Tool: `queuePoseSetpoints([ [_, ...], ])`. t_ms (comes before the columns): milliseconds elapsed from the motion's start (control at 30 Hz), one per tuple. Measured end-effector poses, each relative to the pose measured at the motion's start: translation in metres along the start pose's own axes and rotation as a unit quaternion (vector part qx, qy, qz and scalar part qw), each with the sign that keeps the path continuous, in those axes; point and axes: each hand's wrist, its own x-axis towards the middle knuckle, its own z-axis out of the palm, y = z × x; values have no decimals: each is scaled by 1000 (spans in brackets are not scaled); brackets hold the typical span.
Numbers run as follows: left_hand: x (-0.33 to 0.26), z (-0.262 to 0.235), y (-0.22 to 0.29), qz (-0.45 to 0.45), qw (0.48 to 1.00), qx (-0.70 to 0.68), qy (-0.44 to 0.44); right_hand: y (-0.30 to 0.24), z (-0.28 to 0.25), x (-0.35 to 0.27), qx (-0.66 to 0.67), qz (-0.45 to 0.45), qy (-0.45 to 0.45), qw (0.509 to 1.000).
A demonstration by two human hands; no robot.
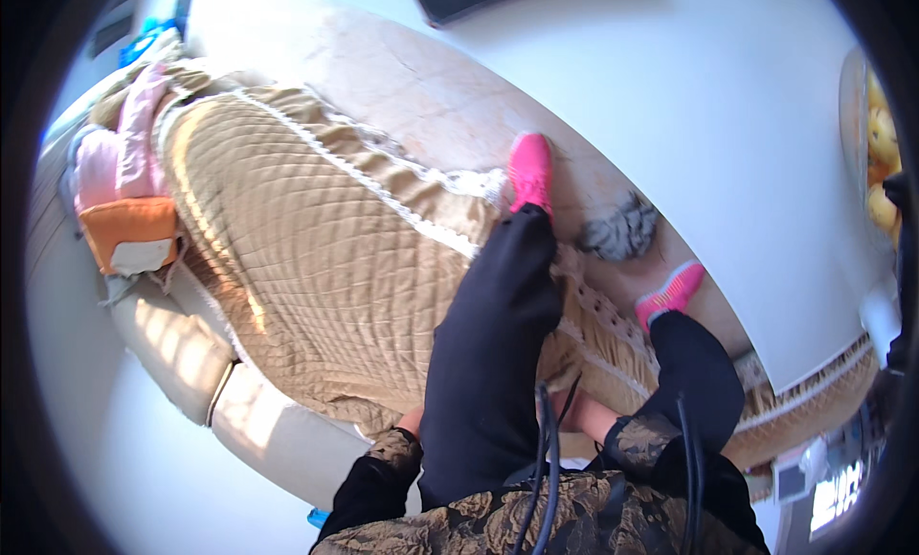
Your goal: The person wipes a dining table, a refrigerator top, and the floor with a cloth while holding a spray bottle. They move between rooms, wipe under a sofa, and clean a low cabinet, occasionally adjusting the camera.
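My left hand [412, 420] is low beside my left thigh, against the edge of the brown quilted sofa cover [316, 239]; its fingers are hidden behind the leg. Between my legs, my right hand [586, 416] rests down near the same cover, with its fingers out of sight under the wrist and dark cords. Whether either hand holds anything does not show. Both sleeves are black with gold patterned cuffs. My black trouser legs [498, 335] stretch forward, ending in pink shoes [531, 172].
A white table [708, 124] fills the right side, with a dish of yellow round things [883, 138] at its far edge. A grey fluffy thing [620, 231] lies on the tiled floor. An orange cushion [134, 231] and pink cloth [120, 158] sit on the pale sofa [258, 416].
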Motion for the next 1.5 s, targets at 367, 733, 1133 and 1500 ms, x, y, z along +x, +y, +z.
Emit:
queuePoseSetpoints([
  [367,8,-289,-4,55,912,217,343,33,-49,5,300,-39,144,942],
  [733,89,-588,-226,17,638,160,753,-176,-174,19,304,13,475,826],
  [1133,151,-698,-240,53,553,171,814,-334,-176,39,76,148,558,813],
  [1500,140,-752,-252,99,557,31,824,-331,-157,39,103,225,571,783],
])
